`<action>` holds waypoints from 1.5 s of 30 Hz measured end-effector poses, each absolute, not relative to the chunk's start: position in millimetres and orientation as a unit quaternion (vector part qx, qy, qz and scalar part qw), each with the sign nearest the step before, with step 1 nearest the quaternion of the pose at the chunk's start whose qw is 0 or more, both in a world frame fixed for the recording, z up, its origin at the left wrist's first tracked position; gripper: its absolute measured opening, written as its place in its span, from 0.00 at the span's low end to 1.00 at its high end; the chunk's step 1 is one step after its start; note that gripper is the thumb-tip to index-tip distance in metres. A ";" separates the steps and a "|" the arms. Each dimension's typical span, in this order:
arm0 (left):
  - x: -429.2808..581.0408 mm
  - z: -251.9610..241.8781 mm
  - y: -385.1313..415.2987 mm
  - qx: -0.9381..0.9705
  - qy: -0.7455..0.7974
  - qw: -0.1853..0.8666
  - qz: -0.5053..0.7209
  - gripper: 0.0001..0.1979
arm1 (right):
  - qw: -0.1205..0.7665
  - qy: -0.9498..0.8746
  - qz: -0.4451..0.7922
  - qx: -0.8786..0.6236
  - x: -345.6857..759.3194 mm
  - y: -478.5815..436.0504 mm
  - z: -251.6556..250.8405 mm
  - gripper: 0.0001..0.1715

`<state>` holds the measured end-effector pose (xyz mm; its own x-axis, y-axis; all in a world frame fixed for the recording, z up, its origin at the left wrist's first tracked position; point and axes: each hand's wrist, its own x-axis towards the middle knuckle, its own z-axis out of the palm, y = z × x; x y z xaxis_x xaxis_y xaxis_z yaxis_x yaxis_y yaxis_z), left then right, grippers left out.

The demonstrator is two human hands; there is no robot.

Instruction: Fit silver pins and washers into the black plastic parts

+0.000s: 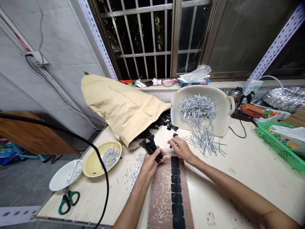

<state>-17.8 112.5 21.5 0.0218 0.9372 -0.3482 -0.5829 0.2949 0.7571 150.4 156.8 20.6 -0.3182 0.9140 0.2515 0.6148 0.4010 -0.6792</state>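
Note:
Several black plastic parts (150,146) are bunched in my left hand (153,160), its fingers wrapped round them over the table's middle. My right hand (179,148) reaches to a single black plastic part (175,136) near the tub's spill of metal pins; its fingers are bent at that part, and whether they grip it is partly hidden. Below both hands lies a brown board (160,194) with a column of black rounded squares (176,188) along it. More black parts (166,121) spill from the mouth of a large paper sack (124,105).
A tipped white tub (224,117) spills metal pins (207,140) at the right. Left stand a yellow bowl (89,159) of small metal nuts, a white bowl (59,175) and green-handled scissors (69,201). A black cable (105,178) crosses the left foreground. A green basket (278,146) sits far right.

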 end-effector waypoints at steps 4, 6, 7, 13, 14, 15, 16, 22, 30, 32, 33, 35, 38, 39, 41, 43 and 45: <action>-14.2 17.5 108.1 0.276 0.457 0.636 0.558 0.20 | 0.179 -0.725 0.155 -0.646 163.6 187.0 8.2 0.19; -11.5 14.7 106.6 0.300 0.469 0.615 0.559 0.20 | 0.162 -0.717 0.146 -0.662 162.1 192.9 -1.5 0.18; -11.4 13.6 105.7 0.306 0.473 0.605 0.562 0.20 | 0.162 -0.715 0.145 -0.664 161.0 194.1 -5.7 0.17; -23.9 16.9 98.8 0.289 0.482 0.581 0.588 0.21 | 0.292 -0.665 0.231 -0.648 154.7 186.5 -5.5 0.20; -24.9 18.7 97.8 0.283 0.484 0.579 0.592 0.22 | 0.337 -0.657 0.255 -0.625 151.2 181.5 -1.4 0.22; -24.8 20.4 97.0 0.280 0.482 0.578 0.596 0.22 | 0.377 -0.655 0.278 -0.593 146.4 175.1 3.3 0.23; -23.9 22.0 96.4 0.279 0.475 0.579 0.601 0.22 | 0.408 -0.661 0.300 -0.554 140.5 167.3 8.3 0.24; -16.6 25.8 91.2 0.274 0.413 0.615 0.614 0.22 | 0.465 -0.733 0.317 -0.383 111.6 122.6 28.8 0.15; -14.0 21.7 88.7 0.171 0.390 0.691 0.584 0.16 | 0.432 -0.764 0.276 -0.392 114.1 115.0 26.8 0.19; -11.9 20.4 92.1 0.142 0.401 0.690 0.586 0.14 | 0.412 -0.786 0.265 -0.377 119.3 114.2 24.6 0.19; -11.3 20.2 93.8 0.133 0.409 0.687 0.586 0.14 | 0.397 -0.802 0.256 -0.366 124.7 115.7 23.9 0.18; -11.6 20.9 96.4 0.136 0.423 0.679 0.584 0.13 | 0.345 -0.830 0.215 -0.383 142.8 125.0 23.3 0.15; -13.0 24.3 96.7 0.170 0.434 0.671 0.576 0.13 | 0.208 -0.810 0.094 -0.541 183.4 154.2 23.2 0.15; -12.9 25.5 95.8 0.180 0.433 0.670 0.575 0.14 | 0.179 -0.791 0.068 -0.580 197.3 165.7 22.9 0.15; -11.4 27.2 92.7 0.192 0.426 0.672 0.575 0.16 | 0.135 -0.766 0.038 -0.627 220.2 185.9 20.8 0.15; -8.7 27.9 88.7 0.197 0.413 0.675 0.579 0.18 | 0.100 -0.762 0.031 -0.639 232.7 198.3 16.5 0.12; -6.3 28.1 84.3 0.209 0.400 0.677 0.581 0.20 | 0.066 -0.767 0.029 -0.637 235.1 202.2 10.9 0.10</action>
<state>-6.3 84.3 28.1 0.0037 0.9544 -0.2986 -0.6195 0.2366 0.7485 235.1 202.2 10.9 -0.1795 0.9816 0.0652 0.9740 0.1866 -0.1282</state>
